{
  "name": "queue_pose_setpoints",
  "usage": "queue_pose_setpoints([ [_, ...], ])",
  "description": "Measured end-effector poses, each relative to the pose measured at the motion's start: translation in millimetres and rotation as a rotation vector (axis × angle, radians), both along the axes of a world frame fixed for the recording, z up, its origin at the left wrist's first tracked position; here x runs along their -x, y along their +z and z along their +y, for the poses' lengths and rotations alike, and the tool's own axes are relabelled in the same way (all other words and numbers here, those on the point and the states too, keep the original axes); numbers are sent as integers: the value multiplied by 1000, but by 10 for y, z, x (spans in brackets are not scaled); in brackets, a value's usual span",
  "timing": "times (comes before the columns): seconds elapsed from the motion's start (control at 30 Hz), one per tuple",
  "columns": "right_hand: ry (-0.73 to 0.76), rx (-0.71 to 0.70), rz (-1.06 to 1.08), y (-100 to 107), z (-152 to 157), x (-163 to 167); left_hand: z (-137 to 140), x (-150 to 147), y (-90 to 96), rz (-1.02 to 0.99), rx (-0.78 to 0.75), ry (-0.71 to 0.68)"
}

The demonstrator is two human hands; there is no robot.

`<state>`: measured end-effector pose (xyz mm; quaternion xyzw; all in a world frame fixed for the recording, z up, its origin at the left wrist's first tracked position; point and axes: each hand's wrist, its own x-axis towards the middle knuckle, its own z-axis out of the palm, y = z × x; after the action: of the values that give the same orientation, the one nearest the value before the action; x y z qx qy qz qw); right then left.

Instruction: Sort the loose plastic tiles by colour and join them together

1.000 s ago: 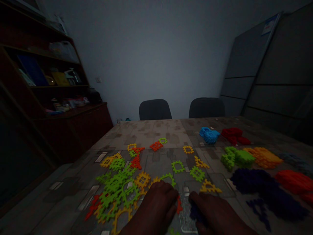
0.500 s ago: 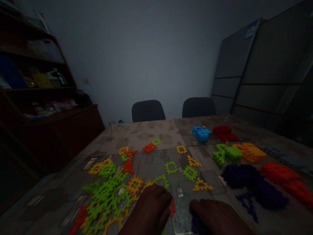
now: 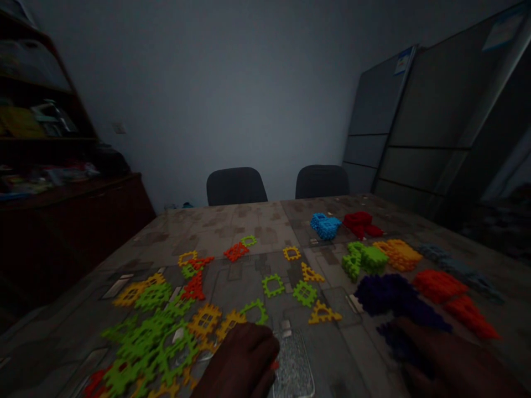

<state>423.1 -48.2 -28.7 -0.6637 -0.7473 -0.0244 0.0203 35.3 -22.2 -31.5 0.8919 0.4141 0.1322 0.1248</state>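
Note:
My left hand (image 3: pixel 244 359) rests low in the middle with its fingers curled. A bit of an orange-red interlocking plastic piece (image 3: pixel 274 365) pokes out at its fingertips; the rest is hidden. At the lower right, my right hand (image 3: pixel 452 356) has its thumb and fingers around a dark purple interlocking piece (image 3: pixel 400 345), beside the dark purple pile (image 3: pixel 390 293). Left of my left hand spreads a loose heap of green pieces (image 3: pixel 145 337) mixed with yellow and red ones. A grey speckled rectangle (image 3: pixel 292 365) lies between my hands.
Sorted piles stand on the right of the patterned table (image 3: pixel 215 232): blue (image 3: pixel 326 226), dark red (image 3: pixel 359 221), green (image 3: pixel 369 258), yellow-orange (image 3: pixel 398 254), orange-red (image 3: pixel 440 284) and grey-blue (image 3: pixel 456 268). Loose frames and triangles (image 3: pixel 323 313) lie mid-table. Two chairs (image 3: pixel 236 187) stand behind.
My right hand has moved right, from beside the grey rectangle to the dark purple pile, with a dark purple piece. My left hand stays low in the middle. The view has turned slightly right.

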Motion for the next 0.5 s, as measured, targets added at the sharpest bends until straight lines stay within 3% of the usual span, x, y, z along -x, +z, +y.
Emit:
queue_pose_setpoints([
  [0.17, -84, 72, 22, 46, 85, 84, -7, -9, 118, 35, 44, 9],
  [0.33, -118, 115, -2, 126, 146, 201, -6, 55, 29, -120, -48, 3],
  [0.5, -146, 226, -73, 182, 139, 254, 22, 61, -27, -104, -40, -25],
])
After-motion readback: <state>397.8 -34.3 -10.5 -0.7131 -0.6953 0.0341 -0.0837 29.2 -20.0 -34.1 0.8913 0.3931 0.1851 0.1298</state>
